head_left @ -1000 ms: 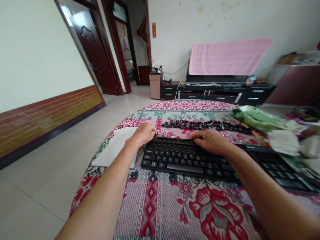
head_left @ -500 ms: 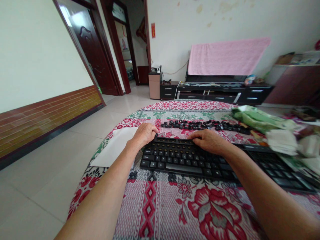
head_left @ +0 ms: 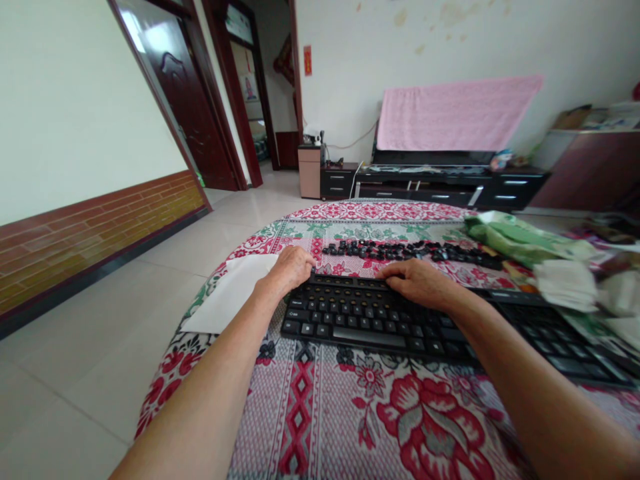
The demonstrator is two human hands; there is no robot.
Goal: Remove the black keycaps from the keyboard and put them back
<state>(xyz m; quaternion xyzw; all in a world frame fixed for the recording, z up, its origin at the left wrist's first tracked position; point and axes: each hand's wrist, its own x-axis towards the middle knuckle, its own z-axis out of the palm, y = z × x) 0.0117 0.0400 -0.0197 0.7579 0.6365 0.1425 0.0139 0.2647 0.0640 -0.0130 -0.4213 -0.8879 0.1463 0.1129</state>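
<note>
A black keyboard lies across a round table with a red flowered tablecloth. My left hand is curled over the keyboard's far left corner and grips it. My right hand lies flat on the keyboard's far rows, fingers stretched toward the left and pressing on the top row. Just beyond the keyboard, several loose black keycaps form a line on the cloth. Parts of the keyboard's far rows show bare sockets without caps.
A white sheet of paper lies left of the keyboard at the table's edge. A green bag and white tissues sit at the right. Beyond the table are a tiled floor, a low black cabinet and a pink towel.
Both hands stay on the keyboard in almost the same places. The view shifts slightly; nothing is picked up or let go.
</note>
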